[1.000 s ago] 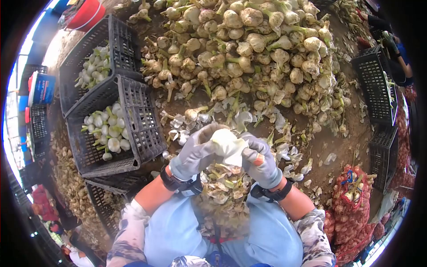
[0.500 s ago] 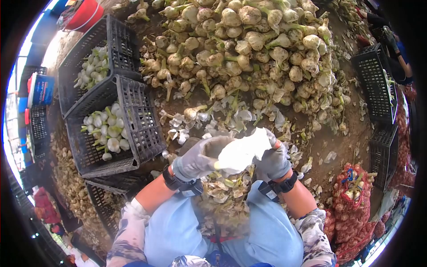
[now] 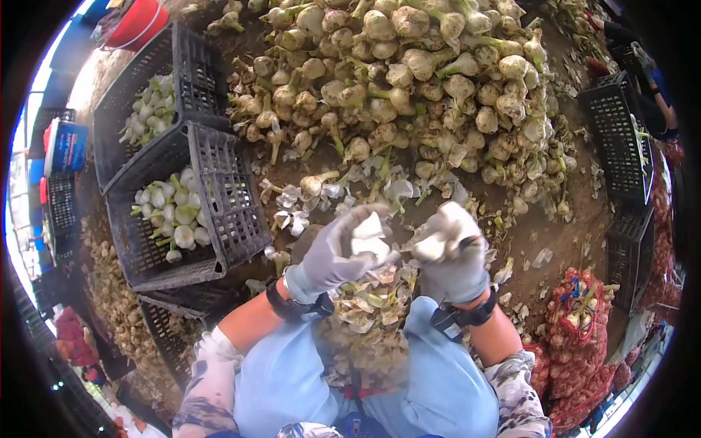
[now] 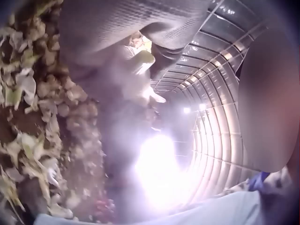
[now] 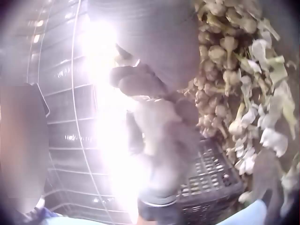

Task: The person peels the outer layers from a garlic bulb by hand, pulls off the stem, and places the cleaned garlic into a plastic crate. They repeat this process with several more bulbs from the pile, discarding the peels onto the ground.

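Note:
My gloved left hand [image 3: 328,255] curls round a white garlic bulb [image 3: 369,237] above my lap. In the left wrist view, pale garlic shows under the grey glove [image 4: 117,28], washed out by glare. Just to the right, my gloved right hand [image 3: 461,274] grips a loose wad of white garlic skin [image 3: 442,230], blurred by motion. A gap separates the two hands. Something small and dark sits by the right thumb; in the right wrist view it looks pointed. Papery garlic peelings [image 3: 372,306] lie heaped between my knees.
A big pile of unpeeled garlic [image 3: 409,73] spreads ahead. At left, two black crates [image 3: 230,197] hold cleaned white bulbs [image 3: 175,208]. Red mesh sacks [image 3: 577,350] of garlic stand at right, with another black crate [image 3: 617,139] and a person's arm beyond. A red bucket [image 3: 139,25] is far left.
Both hands were together on the bulb; the right then drew a white sheet of skin rightward. Now the hands are apart, the skin bunched in the right and the bulb in the left.

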The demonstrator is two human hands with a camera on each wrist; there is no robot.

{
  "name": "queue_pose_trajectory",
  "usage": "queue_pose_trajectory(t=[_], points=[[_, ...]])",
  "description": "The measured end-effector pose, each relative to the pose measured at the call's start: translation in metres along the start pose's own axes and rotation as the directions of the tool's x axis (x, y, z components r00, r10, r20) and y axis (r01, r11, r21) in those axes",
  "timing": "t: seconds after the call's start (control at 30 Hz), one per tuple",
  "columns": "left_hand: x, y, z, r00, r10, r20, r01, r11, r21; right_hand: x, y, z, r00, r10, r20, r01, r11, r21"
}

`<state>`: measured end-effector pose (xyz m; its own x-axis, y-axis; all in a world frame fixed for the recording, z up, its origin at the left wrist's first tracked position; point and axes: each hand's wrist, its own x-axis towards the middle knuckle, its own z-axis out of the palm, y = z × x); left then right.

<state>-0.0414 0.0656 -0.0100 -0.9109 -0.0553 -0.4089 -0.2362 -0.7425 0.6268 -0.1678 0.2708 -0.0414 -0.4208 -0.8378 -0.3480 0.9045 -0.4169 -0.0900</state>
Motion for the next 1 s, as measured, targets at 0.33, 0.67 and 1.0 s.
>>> queue_pose_trajectory(t=[0.33,0.67,1.0], points=[[-0.002,0.001,-0.008,0.927,0.354,0.123,-0.298,0.494,0.817,0.014,0.008,0.057,0.983,-0.126,0.136,0.144,0.055,-0.988],[-0.004,0.010,-0.008,0.841,0.447,0.304,-0.455,0.282,0.845,0.028,0.023,0.024,0.957,-0.207,-0.203,0.038,0.785,-0.618],[-0.021,0.049,-0.073,0.812,0.410,-0.414,-0.449,0.894,0.004,0.029,0.002,0.008,1.000,0.001,-0.016,-0.013,0.635,-0.773]])
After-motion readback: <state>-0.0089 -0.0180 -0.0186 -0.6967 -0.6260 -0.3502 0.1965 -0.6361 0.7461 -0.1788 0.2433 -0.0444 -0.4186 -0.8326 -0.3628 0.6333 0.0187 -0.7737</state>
